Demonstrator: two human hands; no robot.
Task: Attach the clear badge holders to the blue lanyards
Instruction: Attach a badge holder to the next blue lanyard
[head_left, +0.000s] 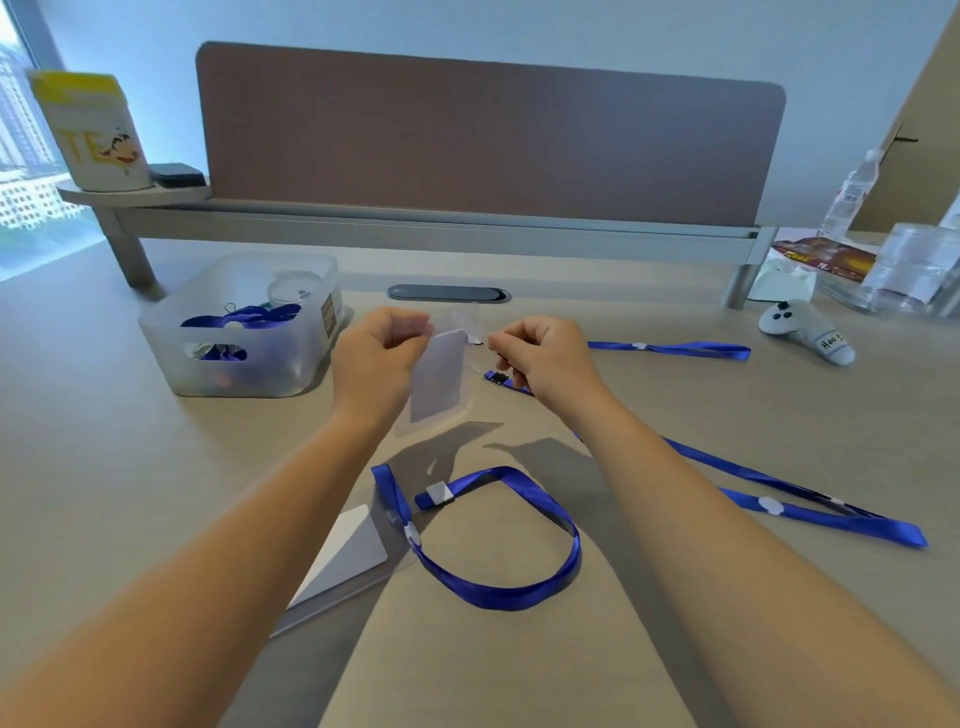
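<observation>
On the beige tabletop (675, 395), one badge holder (343, 556) lies near, by a looped lanyard (498, 592) (apparently attached). The left hand (376, 358) pinches another holder (441, 382); the right hand (540, 358) pinches a lanyard clip (480, 342) at its top, unjoined; more wait in the bin (244, 332).

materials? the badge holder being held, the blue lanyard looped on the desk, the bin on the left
Badge holder: looks like soft clear plastic, glossy; the white card shows through it.
Lanyard: seems woven ribbon, satin sheen, lying in limp curves.
Bin: likely rigid frosted plastic, matte; the things inside show blurred through its wall.
</observation>
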